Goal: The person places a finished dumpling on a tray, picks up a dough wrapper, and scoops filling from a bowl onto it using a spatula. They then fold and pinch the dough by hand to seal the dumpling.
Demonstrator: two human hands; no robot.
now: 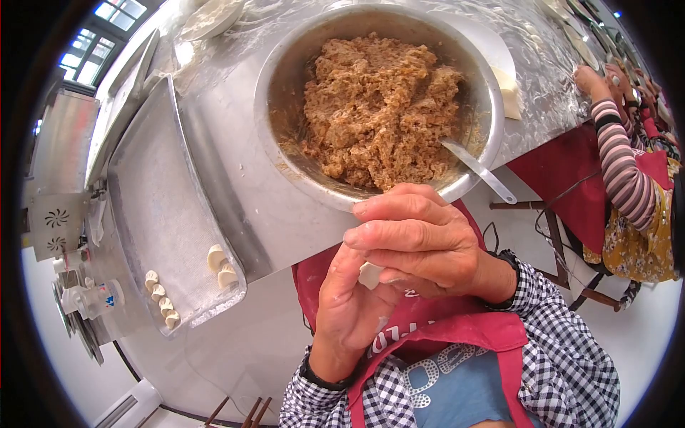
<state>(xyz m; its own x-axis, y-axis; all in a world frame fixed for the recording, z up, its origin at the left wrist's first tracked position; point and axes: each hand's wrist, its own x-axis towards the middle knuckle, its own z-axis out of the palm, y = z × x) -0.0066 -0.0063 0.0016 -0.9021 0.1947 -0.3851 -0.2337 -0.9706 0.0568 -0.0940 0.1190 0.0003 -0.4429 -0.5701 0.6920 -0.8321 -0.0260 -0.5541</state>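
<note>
In front of my apron, both hands meet around a pale dumpling [369,275], of which only a small part shows. My left hand [349,308] is below and to the left, its fingers mostly behind the other hand. Over it curves my right hand [422,242], fingers together and bent, closing on the dumpling from the upper right. Just beyond the hands stands a large metal bowl [268,135] of brown minced filling [378,107]. A flat metal spatula [479,171] rests in the filling, its handle over the rim.
To the left lies a metal tray [160,192] with several dumplings [164,303] near its front end. White dough wrappers [509,94] sit right of the bowl on the floury metal table [542,85]. Farther right is a co-worker's striped sleeve [615,146], beside a stool [564,264].
</note>
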